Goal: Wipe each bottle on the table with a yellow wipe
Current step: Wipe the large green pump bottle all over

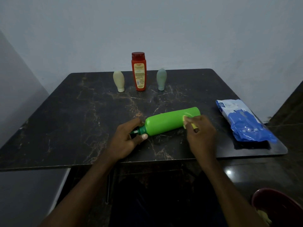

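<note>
A bright green bottle (168, 121) lies on its side near the front of the dark marble table (65, 112), its neck pointing left. My left hand (129, 138) grips the dark green cap end. My right hand (201, 133) pinches a crumpled yellow wipe (188, 119) and presses it on the bottle's body near the base. At the back stand a cream bottle (118, 81), a tall orange-red bottle (138, 72) and a grey-green bottle (161, 79), all upright.
A blue and white pack of wipes (244, 122) lies at the table's right edge. A dark red bowl-like container (277, 208) sits low at the bottom right, off the table. A pale wall stands close behind the table.
</note>
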{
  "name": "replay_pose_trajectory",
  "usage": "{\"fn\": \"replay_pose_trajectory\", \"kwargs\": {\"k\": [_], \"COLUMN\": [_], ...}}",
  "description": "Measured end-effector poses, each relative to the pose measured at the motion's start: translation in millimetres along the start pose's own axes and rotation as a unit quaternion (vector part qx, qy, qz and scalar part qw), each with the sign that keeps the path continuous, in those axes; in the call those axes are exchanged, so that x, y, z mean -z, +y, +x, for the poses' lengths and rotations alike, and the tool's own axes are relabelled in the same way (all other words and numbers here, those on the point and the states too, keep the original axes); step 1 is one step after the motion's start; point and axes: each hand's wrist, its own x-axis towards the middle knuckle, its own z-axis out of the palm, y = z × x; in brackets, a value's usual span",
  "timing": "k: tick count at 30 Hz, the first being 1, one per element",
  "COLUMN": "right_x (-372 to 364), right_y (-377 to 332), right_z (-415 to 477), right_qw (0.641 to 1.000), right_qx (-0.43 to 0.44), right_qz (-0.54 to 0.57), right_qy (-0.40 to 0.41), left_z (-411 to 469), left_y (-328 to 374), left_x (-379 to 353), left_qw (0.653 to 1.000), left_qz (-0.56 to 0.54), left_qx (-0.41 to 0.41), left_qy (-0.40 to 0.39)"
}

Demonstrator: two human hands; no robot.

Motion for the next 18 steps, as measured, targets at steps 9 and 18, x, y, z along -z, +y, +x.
{"fn": "replay_pose_trajectory", "kwargs": {"k": [9,18], "right_x": [-12,7], "right_y": [-16,-5], "right_z": [-10,19], "right_qw": [0.995,0.999], "right_qx": [0.088,0.025], "right_qz": [-0.022,-0.041], "right_qy": [-0.050,-0.015], "left_z": [1,1], "left_y": [0,1], "left_x": [-1,0], "left_qw": [0.999,0.999], "left_qz": [-0.033,-0.036], "left_qx": [0.011,0.018], "left_qy": [-0.002,0.001]}}
